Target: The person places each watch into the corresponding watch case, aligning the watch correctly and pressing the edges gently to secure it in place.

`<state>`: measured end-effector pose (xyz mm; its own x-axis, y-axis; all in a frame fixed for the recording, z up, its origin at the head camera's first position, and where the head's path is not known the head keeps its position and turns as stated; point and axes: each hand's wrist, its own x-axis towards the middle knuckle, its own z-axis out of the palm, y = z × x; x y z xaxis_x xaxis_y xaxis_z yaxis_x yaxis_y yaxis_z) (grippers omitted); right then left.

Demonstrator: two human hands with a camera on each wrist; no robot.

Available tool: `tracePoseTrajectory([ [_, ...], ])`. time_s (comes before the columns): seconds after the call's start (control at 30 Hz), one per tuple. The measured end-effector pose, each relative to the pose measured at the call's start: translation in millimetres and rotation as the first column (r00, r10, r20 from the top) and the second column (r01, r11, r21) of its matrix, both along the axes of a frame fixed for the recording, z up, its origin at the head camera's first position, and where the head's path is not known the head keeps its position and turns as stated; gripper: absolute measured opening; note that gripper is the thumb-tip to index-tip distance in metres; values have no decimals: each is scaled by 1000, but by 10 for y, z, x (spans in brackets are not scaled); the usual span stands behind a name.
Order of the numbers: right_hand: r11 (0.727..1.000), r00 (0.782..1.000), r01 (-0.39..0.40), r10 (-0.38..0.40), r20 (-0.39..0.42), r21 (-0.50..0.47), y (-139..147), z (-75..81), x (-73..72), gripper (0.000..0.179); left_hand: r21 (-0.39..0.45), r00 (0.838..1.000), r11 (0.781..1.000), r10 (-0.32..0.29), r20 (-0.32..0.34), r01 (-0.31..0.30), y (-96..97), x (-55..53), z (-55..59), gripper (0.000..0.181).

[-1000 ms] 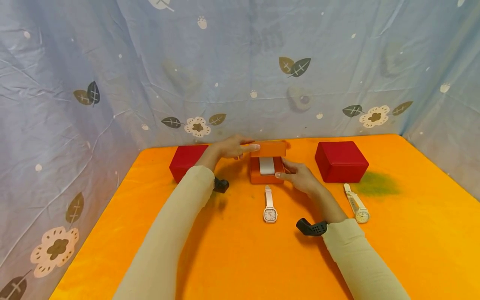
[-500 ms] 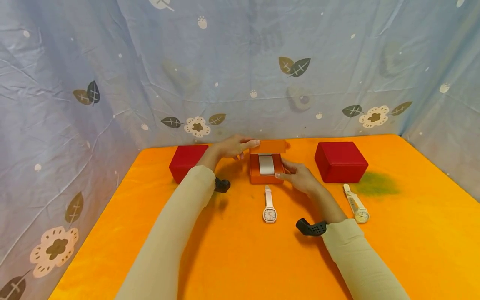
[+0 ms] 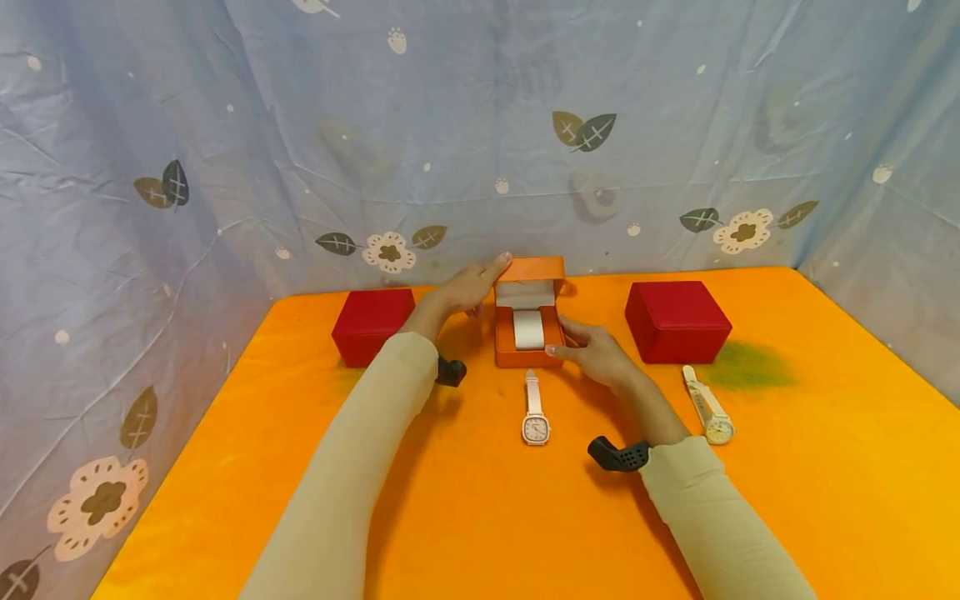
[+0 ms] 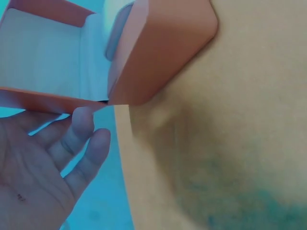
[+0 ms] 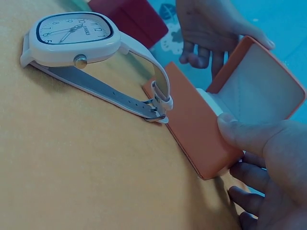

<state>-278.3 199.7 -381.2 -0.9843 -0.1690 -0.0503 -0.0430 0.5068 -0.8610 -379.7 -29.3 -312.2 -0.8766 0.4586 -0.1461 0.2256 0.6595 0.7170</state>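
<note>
An orange watch box (image 3: 517,359) stands on the orange cloth with its lid (image 3: 534,267) raised. A white cushion (image 3: 528,331) sits inside. My left hand (image 3: 467,288) has its thumb at the lid's upper left corner; its other fingers extend loosely beside and behind the lid. On the opposite side, my right hand (image 3: 596,350) grips the box, thumb over the front rim and fingers along the side wall. In front of the box lies a white-strapped watch (image 3: 536,428) with a squarish face; the right wrist view shows its strap (image 5: 110,93) buckled into a loop.
A red box (image 3: 372,327) stands at the left, partly behind my left forearm. Another red box (image 3: 678,322) is at the right, with a second white-strapped watch (image 3: 718,429), round-faced, in front of it. A patterned curtain (image 3: 495,150) hangs behind the cloth-covered table (image 3: 480,517).
My left thumb has moved up with the lid, which has swung from partly raised to upright, showing its pale lining. My right hand stays on the box's side. The watches have not moved.
</note>
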Motion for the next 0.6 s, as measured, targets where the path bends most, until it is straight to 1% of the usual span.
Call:
tracePoseTrajectory([
  [0.1,1000,1000,2,-2,2,6,-4,5,0,76,4,1000,1000,3,1,-3,4,-3,11,90],
  [0.23,1000,1000,5,-5,8,13,1,-1,-11,77,27,1000,1000,11,28,-12,18,-3,16,92],
  [0.37,1000,1000,5,-5,8,16,11,-8,-20,77,60,998,997,56,36,-58,52,-14,-12,93],
  [0.47,1000,1000,2,-2,6,11,12,-10,-16,77,76,993,990,120,-10,-119,84,-26,-44,99],
  [0.53,1000,1000,0,0,4,7,10,-10,-10,76,66,984,985,163,-75,-159,104,-25,-55,104],
  [0.6,1000,1000,-2,2,4,2,7,-14,-10,76,45,967,979,201,-154,-197,121,-17,-50,106],
])
